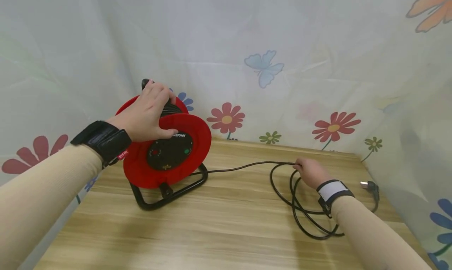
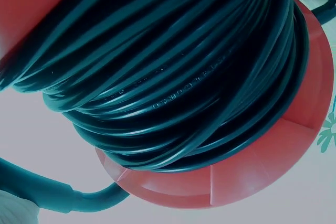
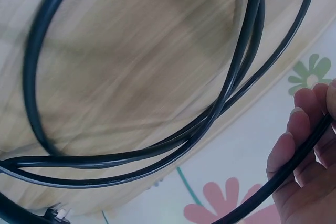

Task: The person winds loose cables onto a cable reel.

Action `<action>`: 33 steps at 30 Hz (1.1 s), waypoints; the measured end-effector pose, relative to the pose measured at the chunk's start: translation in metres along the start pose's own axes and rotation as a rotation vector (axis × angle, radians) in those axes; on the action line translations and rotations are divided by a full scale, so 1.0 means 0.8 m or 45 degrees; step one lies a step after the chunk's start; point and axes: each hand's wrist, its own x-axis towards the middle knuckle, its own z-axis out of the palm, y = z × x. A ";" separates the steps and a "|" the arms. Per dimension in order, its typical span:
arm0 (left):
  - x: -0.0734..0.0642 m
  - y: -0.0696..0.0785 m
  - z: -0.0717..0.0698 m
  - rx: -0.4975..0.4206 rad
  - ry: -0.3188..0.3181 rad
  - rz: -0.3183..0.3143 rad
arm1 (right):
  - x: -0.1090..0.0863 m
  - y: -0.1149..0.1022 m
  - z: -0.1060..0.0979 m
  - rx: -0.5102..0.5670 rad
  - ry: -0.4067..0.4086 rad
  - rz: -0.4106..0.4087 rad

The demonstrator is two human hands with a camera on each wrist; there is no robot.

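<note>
A red and black cable reel (image 1: 197, 132) stands on its black tube frame at the left. My left hand (image 1: 150, 113) grips its top, thumb along the front red disc and fingers bent over the upper side, by the black handle end. Many turns of black cable (image 2: 173, 93) fill the drum between red flanges in the left wrist view. From the reel's base one strand runs right to my right hand (image 1: 312, 172), which pinches it between thumb and fingers. In the right wrist view this cable (image 3: 294, 163) crosses the fingers. Loose loops (image 3: 231, 82) lie around and below that hand.
The cable's plug (image 1: 370, 186) lies at the right side of the wooden tabletop (image 1: 219, 223), metal pins pointing left. A white sheet (image 1: 212, 34) printed with flowers and a butterfly hangs behind the table and along both sides.
</note>
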 end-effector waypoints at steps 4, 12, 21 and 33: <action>0.000 0.001 0.003 -0.012 -0.007 0.029 | -0.001 0.006 0.001 0.006 0.000 -0.002; 0.000 -0.004 0.002 -0.022 0.002 0.106 | 0.001 0.012 0.004 -0.008 0.030 -0.007; 0.031 0.034 -0.061 -0.103 -0.285 -0.466 | 0.006 0.006 0.001 0.047 0.005 -0.017; 0.094 0.046 -0.059 0.299 -0.766 -0.752 | 0.010 -0.012 0.011 0.108 0.062 -0.042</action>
